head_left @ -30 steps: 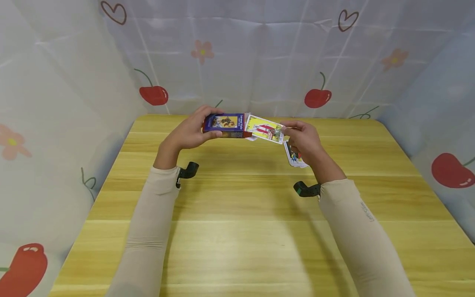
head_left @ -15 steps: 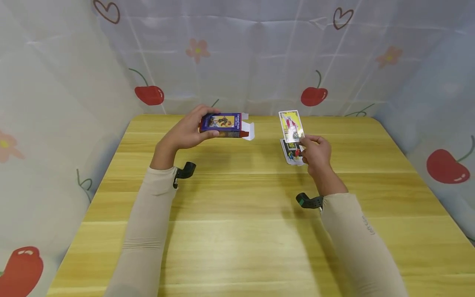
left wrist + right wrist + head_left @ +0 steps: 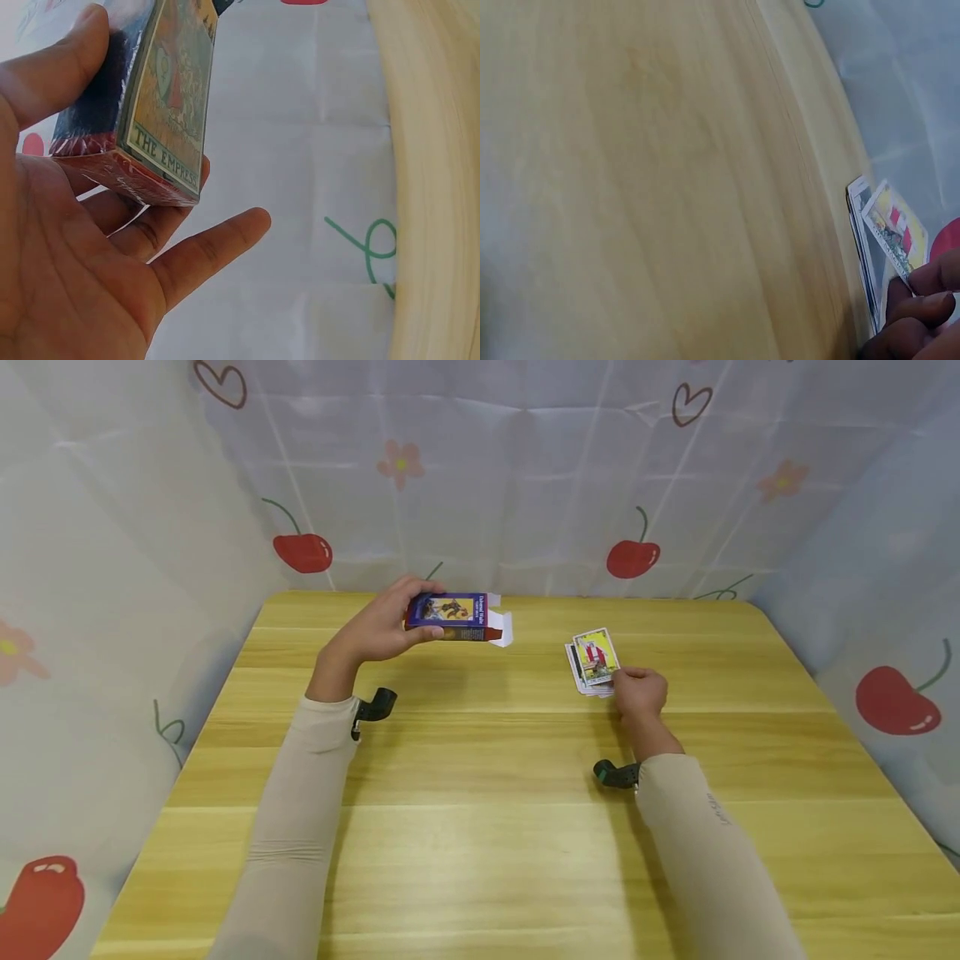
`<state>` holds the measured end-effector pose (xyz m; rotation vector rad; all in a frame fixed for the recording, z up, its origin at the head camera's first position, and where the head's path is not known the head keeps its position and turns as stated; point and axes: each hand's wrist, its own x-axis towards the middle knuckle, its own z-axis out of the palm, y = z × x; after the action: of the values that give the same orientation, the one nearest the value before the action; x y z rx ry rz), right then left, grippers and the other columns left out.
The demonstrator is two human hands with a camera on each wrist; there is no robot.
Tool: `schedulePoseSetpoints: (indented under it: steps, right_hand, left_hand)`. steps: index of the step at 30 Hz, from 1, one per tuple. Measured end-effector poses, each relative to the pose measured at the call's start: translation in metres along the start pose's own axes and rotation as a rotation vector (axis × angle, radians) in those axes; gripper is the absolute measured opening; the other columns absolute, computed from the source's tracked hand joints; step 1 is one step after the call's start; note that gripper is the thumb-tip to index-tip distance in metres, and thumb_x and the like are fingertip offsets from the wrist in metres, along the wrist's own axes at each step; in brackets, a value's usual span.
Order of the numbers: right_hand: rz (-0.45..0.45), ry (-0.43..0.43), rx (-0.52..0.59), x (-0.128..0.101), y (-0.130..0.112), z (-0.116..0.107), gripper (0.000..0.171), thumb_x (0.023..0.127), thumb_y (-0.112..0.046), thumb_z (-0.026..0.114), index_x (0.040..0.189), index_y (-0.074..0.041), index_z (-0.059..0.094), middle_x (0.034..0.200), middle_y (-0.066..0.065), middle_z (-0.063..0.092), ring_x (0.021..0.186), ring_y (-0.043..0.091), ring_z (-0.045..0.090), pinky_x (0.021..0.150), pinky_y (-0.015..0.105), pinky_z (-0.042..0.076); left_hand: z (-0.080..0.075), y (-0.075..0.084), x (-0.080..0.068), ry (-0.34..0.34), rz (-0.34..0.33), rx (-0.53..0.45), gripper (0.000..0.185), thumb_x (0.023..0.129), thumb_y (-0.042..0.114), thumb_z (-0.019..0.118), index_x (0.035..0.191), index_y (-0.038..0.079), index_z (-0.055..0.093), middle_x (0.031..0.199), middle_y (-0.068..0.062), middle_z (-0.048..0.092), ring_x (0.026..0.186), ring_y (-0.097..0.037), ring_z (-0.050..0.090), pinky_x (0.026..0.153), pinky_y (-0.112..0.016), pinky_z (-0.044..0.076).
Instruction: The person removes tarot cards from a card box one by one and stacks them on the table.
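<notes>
From my remote station, I saw the left hand (image 3: pixel 378 631) hold one rectangular purple cardboard card box (image 3: pixel 453 615) just above centre of the head frame, lifted off the pale yellow wooden plank table (image 3: pixel 480 827). Thumb and fingers were curled round the box; its white end flap (image 3: pixel 503 628) hung open toward the right. In the left wrist view the box (image 3: pixel 161 105) looked glossy, as if film-wrapped, its lower edge reading "THE EMPRESS".

Right of centre, the right hand (image 3: pixel 639 692) rested at the near edge of one small, slightly fanned pile of illustrated paper cards (image 3: pixel 592 662) lying flat on the table. Its fingertips (image 3: pixel 919 296) pinched the corner of the top card, a glossy yellow one with a red-and-white figure (image 3: pixel 597 657). I could not count the cards beneath.

Two beige, smooth knit sleeves (image 3: pixel 300 827) covered the forearms, each with one black wrist-mounted camera (image 3: pixel 372 707). Behind the table hung a creased white cloth backdrop (image 3: pixel 525 468) printed with red cherries, pink flowers and outlined hearts.
</notes>
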<state>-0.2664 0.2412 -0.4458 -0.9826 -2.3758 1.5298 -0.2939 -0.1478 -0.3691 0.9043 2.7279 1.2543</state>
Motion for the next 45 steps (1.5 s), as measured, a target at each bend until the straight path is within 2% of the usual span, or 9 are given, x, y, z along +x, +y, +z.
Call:
schedulePoseSetpoints:
  steps: [11,16,20,25,30,35,41,43,45]
  right_hand:
    - [-0.004,0.033,-0.126,-0.002,-0.002,0.001,0.039,0.09,-0.022,0.055,0.122,-0.006,0.069,0.128,0.012,0.063,0.11,0.023,0.057,0.07,0.023,0.045]
    - [-0.038,0.004,-0.253,-0.004,-0.004,0.01,0.036,0.091,-0.021,0.052,0.118,-0.006,0.071,0.127,0.012,0.065,0.113,0.027,0.058,0.085,0.035,0.049]
    - [-0.056,-0.01,-0.307,-0.007,-0.003,0.018,0.035,0.094,-0.022,0.05,0.117,-0.006,0.071,0.126,0.012,0.066,0.115,0.029,0.058,0.094,0.042,0.049]
    - [-0.064,0.019,-0.156,-0.007,-0.003,0.017,0.036,0.095,-0.024,0.05,0.122,-0.005,0.065,0.128,0.013,0.062,0.117,0.029,0.056,0.098,0.043,0.047]
    - [-0.169,0.047,-0.06,-0.009,0.003,-0.01,0.028,0.096,-0.025,0.053,0.114,-0.005,0.061,0.105,0.005,0.062,0.096,0.02,0.057,0.082,0.032,0.047]
    - [-0.225,-0.117,-0.107,-0.006,0.01,-0.054,0.021,0.1,-0.031,0.052,0.107,-0.012,0.058,0.083,-0.013,0.058,0.071,0.009,0.054,0.062,0.026,0.043]
    - [-0.096,-0.439,-0.194,0.021,0.024,-0.086,0.046,0.103,-0.036,0.045,0.129,0.0,0.053,0.073,-0.018,0.065,0.057,0.002,0.05,0.052,0.022,0.042]
    - [-0.045,-0.489,-0.197,0.029,0.026,-0.089,0.051,0.103,-0.035,0.043,0.135,0.004,0.049,0.071,-0.019,0.067,0.055,-0.001,0.051,0.051,0.02,0.042]
    - [-0.016,-0.474,-0.174,0.034,0.026,-0.088,0.052,0.103,-0.034,0.042,0.137,0.005,0.046,0.067,-0.019,0.067,0.055,-0.002,0.053,0.052,0.018,0.044]
  left_hand:
    - [0.007,-0.004,0.009,-0.066,0.005,0.06,0.063,0.09,0.034,0.072,0.141,0.008,0.046,0.136,-0.014,0.047,0.116,-0.028,0.049,0.104,-0.047,0.041]
    - [0.007,-0.003,0.006,-0.075,-0.011,0.11,0.064,0.091,0.036,0.071,0.142,0.009,0.044,0.137,-0.014,0.047,0.119,-0.028,0.046,0.106,-0.049,0.038]
    - [0.005,0.005,0.002,-0.035,0.026,0.104,0.064,0.09,0.037,0.072,0.142,0.011,0.045,0.137,-0.011,0.047,0.119,-0.026,0.044,0.106,-0.049,0.037]
    - [0.012,-0.005,0.002,-0.038,0.025,0.077,0.066,0.09,0.032,0.072,0.144,0.008,0.041,0.137,-0.014,0.046,0.12,-0.028,0.044,0.107,-0.05,0.037]
    - [0.031,-0.035,0.008,-0.157,-0.048,0.118,0.073,0.092,0.032,0.069,0.148,0.004,0.031,0.139,-0.019,0.044,0.124,-0.032,0.044,0.111,-0.049,0.034]
    - [0.039,-0.061,0.005,-0.267,-0.101,0.161,0.078,0.092,0.031,0.07,0.15,0.003,0.027,0.14,-0.023,0.043,0.126,-0.034,0.043,0.112,-0.051,0.032]
    - [0.039,-0.08,-0.005,-0.334,-0.173,0.241,0.083,0.092,0.033,0.069,0.153,0.006,0.02,0.144,-0.024,0.04,0.129,-0.038,0.036,0.112,-0.054,0.03]
    - [0.042,-0.082,-0.006,-0.343,-0.192,0.266,0.084,0.092,0.034,0.068,0.154,0.009,0.017,0.147,-0.023,0.037,0.131,-0.039,0.032,0.112,-0.055,0.028]
    - [0.044,-0.083,-0.008,-0.325,-0.183,0.281,0.086,0.092,0.034,0.067,0.155,0.01,0.015,0.151,-0.023,0.032,0.135,-0.04,0.027,0.114,-0.056,0.024]
